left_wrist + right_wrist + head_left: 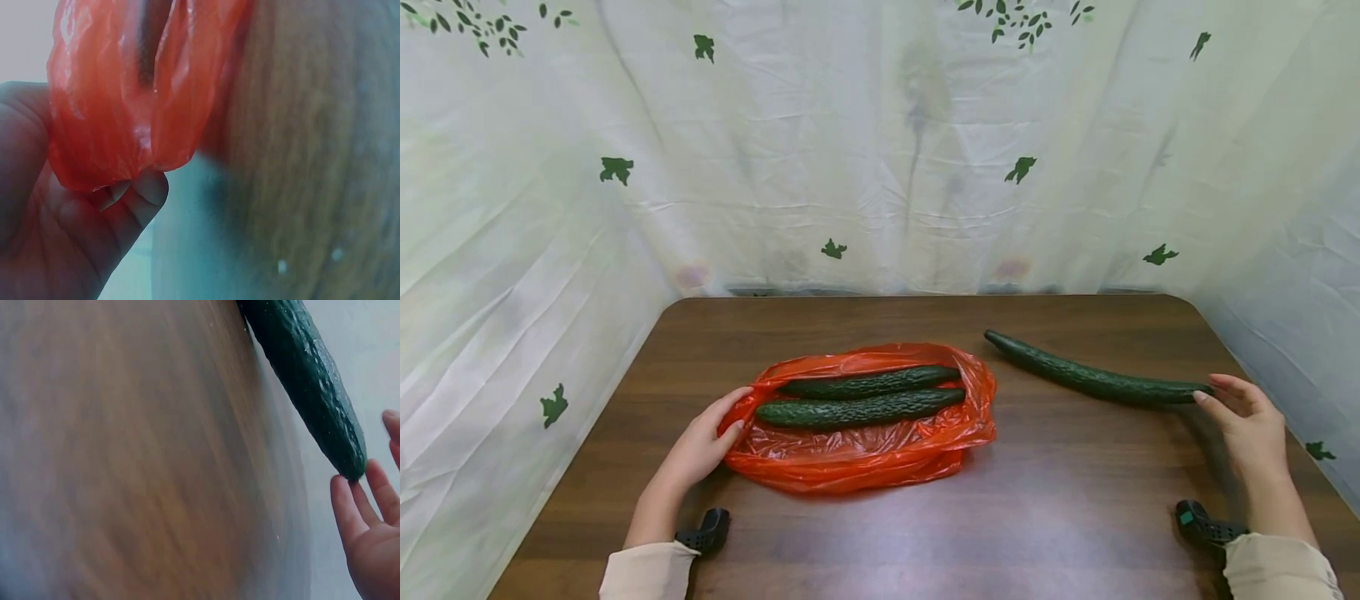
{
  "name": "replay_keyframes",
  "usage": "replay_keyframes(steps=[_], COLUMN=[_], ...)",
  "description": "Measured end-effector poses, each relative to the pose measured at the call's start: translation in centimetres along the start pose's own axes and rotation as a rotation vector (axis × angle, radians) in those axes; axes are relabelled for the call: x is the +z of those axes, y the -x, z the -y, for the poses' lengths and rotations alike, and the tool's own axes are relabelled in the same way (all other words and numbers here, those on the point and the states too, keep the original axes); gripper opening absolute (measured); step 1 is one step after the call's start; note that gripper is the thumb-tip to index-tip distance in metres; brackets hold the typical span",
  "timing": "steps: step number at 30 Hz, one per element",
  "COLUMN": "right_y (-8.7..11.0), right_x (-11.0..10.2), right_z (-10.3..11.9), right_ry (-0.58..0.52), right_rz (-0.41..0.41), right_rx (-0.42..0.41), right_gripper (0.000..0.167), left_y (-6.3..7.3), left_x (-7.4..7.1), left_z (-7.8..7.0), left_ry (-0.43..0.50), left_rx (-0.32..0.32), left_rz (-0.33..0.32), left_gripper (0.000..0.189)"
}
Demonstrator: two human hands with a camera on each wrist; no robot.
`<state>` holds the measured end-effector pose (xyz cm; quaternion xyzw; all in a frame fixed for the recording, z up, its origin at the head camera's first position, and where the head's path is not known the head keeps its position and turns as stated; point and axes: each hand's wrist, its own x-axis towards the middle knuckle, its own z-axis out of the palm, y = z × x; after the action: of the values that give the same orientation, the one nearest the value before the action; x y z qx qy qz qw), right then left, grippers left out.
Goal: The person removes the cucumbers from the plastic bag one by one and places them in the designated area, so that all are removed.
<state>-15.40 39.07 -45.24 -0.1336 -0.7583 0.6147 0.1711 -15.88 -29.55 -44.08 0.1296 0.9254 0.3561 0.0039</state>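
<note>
A red plastic bag (850, 475) lies with its mouth spread wide in the middle of the table. Two dark green cucumbers (857, 410) lie side by side inside it. My left hand (703, 442) pinches the bag's left edge; in the left wrist view, red film (119, 125) covers part of the fingers. To the right, a longer, slightly curved cucumber (1090, 379) is apart from the bag. My right hand (1251, 425) pinches its right end between thumb and fingertips. The right wrist view shows the tapered cucumber tip (350, 456) right at those fingertips, other fingers spread away from it.
The brown wooden table (925, 542) has rounded far corners. A pale curtain (880, 150) with green leaf prints hangs behind it and along both sides. Dark wrist devices (707, 532) are strapped below both hands.
</note>
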Motion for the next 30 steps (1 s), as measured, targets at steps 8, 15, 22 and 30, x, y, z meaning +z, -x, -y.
replay_keyframes(steps=[8,15,22,30], right_y=[0.4,0.4,0.5,2.0], right_x=[-0.1,0.2,2.3,6.1], right_z=[0.8,1.0,3.1,8.0], right_ry=[-0.086,0.186,0.068,-0.299], right_rz=[-0.062,0.017,0.163,0.381], right_rx=[-0.041,-0.102,-0.291,-0.426], right_gripper=[0.037,0.046,0.048,0.050], left_y=[0.0,0.0,0.0,0.0], left_x=[0.0,0.1,0.1,0.1], left_z=[-0.1,0.2,0.2,0.1], left_ry=[0.000,0.009,0.007,0.003], left_rx=[0.002,0.010,0.004,-0.004], left_rz=[-0.001,-0.009,-0.002,0.000], left_gripper=[0.052,0.052,0.052,0.052])
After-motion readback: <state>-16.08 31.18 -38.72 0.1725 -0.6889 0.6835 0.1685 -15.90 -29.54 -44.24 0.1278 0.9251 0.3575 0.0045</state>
